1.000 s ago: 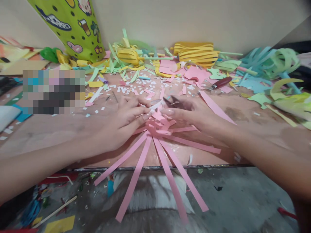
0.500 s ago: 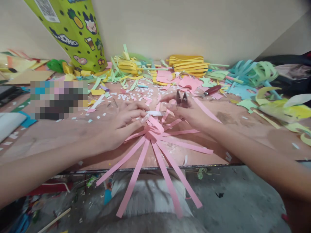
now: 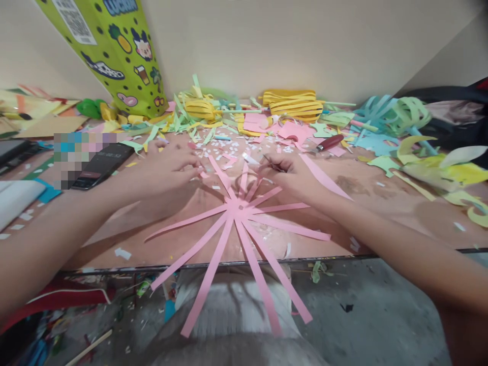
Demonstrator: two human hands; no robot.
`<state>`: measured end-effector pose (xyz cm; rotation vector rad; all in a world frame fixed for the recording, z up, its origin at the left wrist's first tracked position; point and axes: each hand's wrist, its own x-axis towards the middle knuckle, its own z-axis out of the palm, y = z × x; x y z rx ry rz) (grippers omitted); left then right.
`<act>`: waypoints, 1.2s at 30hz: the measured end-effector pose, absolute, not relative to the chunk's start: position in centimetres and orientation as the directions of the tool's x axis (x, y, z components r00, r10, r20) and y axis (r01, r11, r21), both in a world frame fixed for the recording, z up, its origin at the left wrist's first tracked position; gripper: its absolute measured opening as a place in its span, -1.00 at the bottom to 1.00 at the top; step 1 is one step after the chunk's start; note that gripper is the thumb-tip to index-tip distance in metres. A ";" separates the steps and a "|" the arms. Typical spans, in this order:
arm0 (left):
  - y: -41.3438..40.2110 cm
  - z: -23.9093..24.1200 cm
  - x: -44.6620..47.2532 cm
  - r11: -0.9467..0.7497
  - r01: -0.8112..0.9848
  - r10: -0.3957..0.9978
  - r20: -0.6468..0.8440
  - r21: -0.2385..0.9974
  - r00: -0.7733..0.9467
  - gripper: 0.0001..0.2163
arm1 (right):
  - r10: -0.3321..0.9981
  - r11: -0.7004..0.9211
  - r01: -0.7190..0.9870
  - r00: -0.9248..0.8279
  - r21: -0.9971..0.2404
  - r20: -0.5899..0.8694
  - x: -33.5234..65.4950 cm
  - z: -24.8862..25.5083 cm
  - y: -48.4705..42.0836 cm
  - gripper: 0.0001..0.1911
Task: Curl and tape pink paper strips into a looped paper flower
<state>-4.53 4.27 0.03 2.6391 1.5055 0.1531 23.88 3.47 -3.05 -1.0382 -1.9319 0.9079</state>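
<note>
A pink paper cutout [image 3: 233, 209] with long strips fanning out from a small centre lies at the table's front edge. Several of its strips hang over the edge. My left hand [image 3: 173, 165] hovers left of it, fingers curled and their tips together near a pink strip; what they hold, if anything, is too small to make out. My right hand [image 3: 284, 170] is closed at the upper right of the cutout, pinching a small dark metal tool [image 3: 270, 163] mostly hidden by the fingers. A white strip [image 3: 250, 158] shows just left of those fingertips.
White paper bits are scattered over the table [image 3: 160, 218]. At the back lie yellow paper lanterns [image 3: 295, 105], paper scraps and a red-handled knife [image 3: 330, 143]. A phone [image 3: 101, 165] and a green patterned bag [image 3: 125, 61] are left; blue and green paper lanterns [image 3: 400, 114] are right.
My left hand has let go of the cutout's centre and moved left and up. The strips on that side now lie spread out. My right hand has turned, hiding more of the dark tool.
</note>
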 end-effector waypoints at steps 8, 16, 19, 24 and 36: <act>4.7 -0.6 -5.0 -0.419 0.908 0.881 0.247 0.009 0.404 -0.75 | 0.802 0.566 0.570 -0.547 -0.596 0.240 23.5 -3.4 2.6 -0.85; 8.3 -0.7 -2.3 -0.384 0.905 0.923 0.059 0.183 0.380 -0.44 | 0.772 0.581 0.579 -0.615 -0.572 0.161 22.9 -3.4 1.8 -0.82; 9.0 -0.8 -1.9 -0.436 0.861 0.895 0.020 0.261 0.446 -0.45 | 0.776 0.568 0.575 -0.613 -0.588 0.149 22.9 -3.4 1.7 -0.83; 9.4 -1.1 -1.6 -0.421 0.808 0.889 0.011 0.413 0.458 -0.62 | 0.777 0.570 0.587 -0.611 -0.574 0.147 22.9 -3.5 1.4 -0.92; 2.4 -0.1 -1.8 -0.506 0.526 0.842 0.259 0.683 0.473 -0.76 | 0.779 0.619 0.610 -0.555 -0.495 0.291 23.6 -3.0 2.0 -0.84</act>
